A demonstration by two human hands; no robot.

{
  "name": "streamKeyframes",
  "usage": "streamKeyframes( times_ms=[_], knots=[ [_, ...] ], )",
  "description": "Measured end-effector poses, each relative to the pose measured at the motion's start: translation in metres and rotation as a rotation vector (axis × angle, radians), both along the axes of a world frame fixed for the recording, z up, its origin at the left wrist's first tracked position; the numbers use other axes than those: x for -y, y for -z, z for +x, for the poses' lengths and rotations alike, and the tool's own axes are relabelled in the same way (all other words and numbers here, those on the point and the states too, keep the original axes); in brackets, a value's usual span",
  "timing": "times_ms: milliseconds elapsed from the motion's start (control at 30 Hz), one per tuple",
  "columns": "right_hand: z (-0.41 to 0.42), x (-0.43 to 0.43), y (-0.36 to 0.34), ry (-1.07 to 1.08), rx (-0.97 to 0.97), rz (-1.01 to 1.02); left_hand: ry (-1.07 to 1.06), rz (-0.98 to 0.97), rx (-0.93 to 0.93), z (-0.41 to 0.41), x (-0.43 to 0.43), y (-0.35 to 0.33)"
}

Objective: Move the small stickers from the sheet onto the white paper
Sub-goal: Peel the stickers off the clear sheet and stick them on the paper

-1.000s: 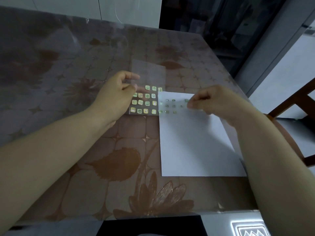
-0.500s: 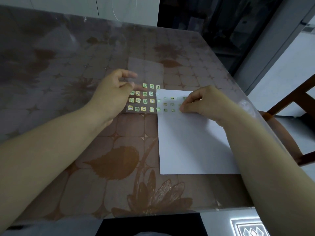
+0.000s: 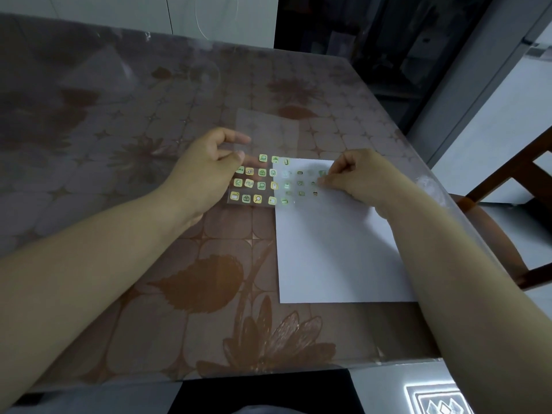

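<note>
Table (image 3: 143, 204), covered in a brown flower-patterned cloth under a clear film: all items are laid on it.

White paper (image 3: 331, 252): lying flat to the right of centre. Its far end is under the right hand (image 3: 360, 179), and its near end is between the two forearms. The long axis runs away from the person, with the far end leaning slightly left.

Sticker sheet (image 3: 267, 130), transparent: lying just left of the paper's far corner. The left hand (image 3: 204, 173) is over its left edge. Its right edge appears to lap onto the paper's left edge. The long axis also runs away from the person; the far half is bare and the near half is printed.

Left hand: the index finger is stretched out over the sheet with the thumb beside it, and the other fingers are loosely curled. Nothing is seen gripped. Contact with the sheet cannot be confirmed.

Right hand: the fingers are curled and the tips are drawn together, set down on the far part of the paper. A green sticker is seen right at the fingertips; whether it is pinched cannot be told.

Stickers (image 3: 257, 184): small yellow-green squares are noted in rows on the sheet's near half, between the two hands. Fainter ones are noted on the paper, just left of the right fingertips.
</note>
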State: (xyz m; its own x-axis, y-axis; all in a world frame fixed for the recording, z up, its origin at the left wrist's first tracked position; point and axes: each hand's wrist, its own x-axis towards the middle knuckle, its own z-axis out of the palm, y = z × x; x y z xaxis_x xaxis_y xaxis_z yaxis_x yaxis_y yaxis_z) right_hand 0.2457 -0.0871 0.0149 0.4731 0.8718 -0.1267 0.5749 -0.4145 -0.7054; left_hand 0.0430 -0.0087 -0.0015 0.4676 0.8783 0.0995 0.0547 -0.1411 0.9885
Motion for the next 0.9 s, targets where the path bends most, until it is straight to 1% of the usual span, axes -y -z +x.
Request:
streamKeyframes(
  times_ms=[67,133,200,267,367,433,600,767,900],
  knots=[
    [-0.001,0.0,0.0,0.029,-0.058,0.121,0.016,-0.015,0.008,0.0,0.001,0.0],
    [-0.005,-0.001,-0.002,0.036,-0.071,0.281,0.024,-0.022,0.001,0.0,0.002,0.0],
    [-0.013,-0.002,-0.004,-0.026,-0.028,0.416,0.028,-0.022,-0.012,0.0,0.002,0.0],
    [-0.024,-0.003,-0.001,-0.118,0.05,0.487,0.022,-0.025,-0.032,0.0,0.001,0.001],
    [-0.038,-0.007,0.006,-0.174,0.184,0.529,0.027,-0.04,-0.037,0.001,0.002,0.002],
    [-0.044,-0.008,0.008,-0.197,0.237,0.544,0.032,-0.045,-0.029,0.003,0.005,0.003],
    [-0.049,-0.006,0.007,-0.216,0.272,0.507,0.053,-0.068,-0.013,0.006,0.009,0.003],
    [-0.05,-0.006,0.008,-0.211,0.264,0.557,0.084,-0.044,-0.016,0.005,0.011,0.002],
    [-0.048,-0.005,0.008,-0.204,0.285,0.533,0.085,-0.053,0.007,0.003,0.009,0.003]
  ],
)
